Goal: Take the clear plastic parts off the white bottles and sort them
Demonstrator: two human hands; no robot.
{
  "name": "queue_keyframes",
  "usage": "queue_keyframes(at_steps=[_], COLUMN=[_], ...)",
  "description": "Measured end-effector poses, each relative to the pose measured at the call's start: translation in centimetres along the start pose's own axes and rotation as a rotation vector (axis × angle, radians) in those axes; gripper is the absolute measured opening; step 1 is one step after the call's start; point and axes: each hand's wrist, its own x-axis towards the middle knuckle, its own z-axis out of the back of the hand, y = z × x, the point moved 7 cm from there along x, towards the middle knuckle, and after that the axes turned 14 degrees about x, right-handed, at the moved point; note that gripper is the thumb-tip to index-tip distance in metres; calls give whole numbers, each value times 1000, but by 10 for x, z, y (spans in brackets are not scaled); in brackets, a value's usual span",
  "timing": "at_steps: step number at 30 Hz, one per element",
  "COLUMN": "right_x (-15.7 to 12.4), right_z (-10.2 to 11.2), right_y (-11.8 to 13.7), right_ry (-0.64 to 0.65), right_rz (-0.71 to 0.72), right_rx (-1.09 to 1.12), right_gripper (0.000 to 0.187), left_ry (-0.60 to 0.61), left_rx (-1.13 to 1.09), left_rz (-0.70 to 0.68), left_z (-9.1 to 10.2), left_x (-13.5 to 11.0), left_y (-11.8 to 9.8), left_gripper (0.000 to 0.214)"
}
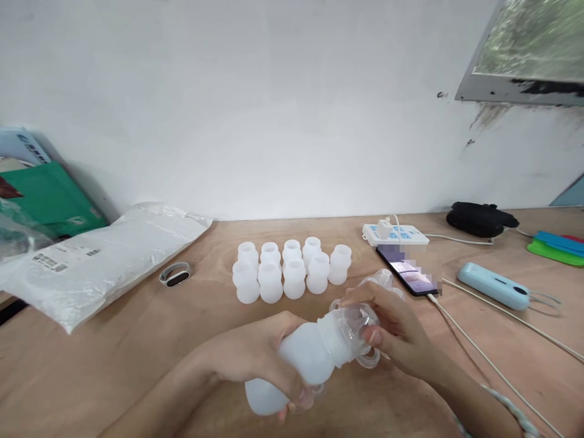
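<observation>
A white translucent baby bottle [314, 353] lies tilted across the middle, its neck toward the right. My left hand [262, 359] is wrapped around the bottle's waist. On its neck sits a clear cap with ring handles [351, 325], and the fingers of my right hand [392, 328] are closed round that cap. Behind the hands stand several white bottle bodies [294, 280], open-topped and grouped in rows. More clear plastic parts [384, 278] show partly behind my right hand. A small clear piece below the bottle is mostly hidden.
A white plastic mailing bag [114, 249] and a smart band [176, 275] lie at left, near a green folder [50, 198]. At right are a phone [406, 271], a power strip [410, 236], a light-blue device [493, 286], a black pouch [481, 219] and white cables [483, 362].
</observation>
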Motion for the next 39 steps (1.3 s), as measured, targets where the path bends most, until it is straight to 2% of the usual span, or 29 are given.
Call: queue_keyframes(at_steps=[2, 4, 6, 8, 10, 12, 14, 16, 18, 20, 21, 23, 25, 27, 29, 31, 34, 39], right_x=[0, 1, 2, 4, 5, 5, 6, 8, 9, 10, 10, 11, 12, 13, 10, 3, -3, -1], right_z=[1, 3, 9, 22, 43, 64, 79, 86, 87, 86, 85, 82, 71, 48, 16, -9, -25, -26], right_y=[-2, -7, -12, -13, -9, -3, 0, -5, -16, -25, -24, -17, -9, -9, -17, -26, -37, -41], right_ry=[-24, -77, -165, -302, -472, -589, -610, -531, -393, -297, -293, -334, -338, -237, -77, -6, -36, -30], right_rz=[-15, -64, -124, -149, -137, -118, -130, -195, -281, -316, -306, -255, -223, -253, -360, -488, -583, -567], right_rx=[-41, -92, -128, -142, -184, -312, -535, -788, -990, -1091, -1101, -1031, -818, -498, -191, -3, 93, 88], right_gripper=[40, 31, 24, 26, 29, 27, 24, 27, 32, 42, 47, 54, 51, 44, 42, 39, 37, 32], left_ry=[-38, -185, -432, -672, -785, -786, -777, -785, -786, -789, -791, -792, -787, -784, -786, -779, -735, -686], left_rx=[-2, 122, 426, 806, 1052, 1125, 1136, 1154, 1168, 1174, 1178, 1202, 1252, 1313, 1367, 1411, 1420, 1352], left_rz=[-7, -15, 3, 72, 128, 146, 165, 193, 197, 189, 192, 215, 234, 231, 200, 171, 146, 153], left_z=[2, 8, 17, 23, 23, 23, 25, 29, 30, 29, 29, 28, 27, 25, 23, 21, 19, 24], left_x=[1, 2, -2, -9, -13, -13, -14, -15, -16, -16, -17, -18, -17, -15, -11, -7, -1, -1], left_y=[0, -2, -6, -12, -16, -16, -15, -16, -18, -20, -21, -22, -22, -22, -21, -20, -17, -15], left_gripper=[29, 29, 26, 26, 29, 33, 30, 25, 23, 23, 24, 24, 26, 29, 29, 25, 20, 23])
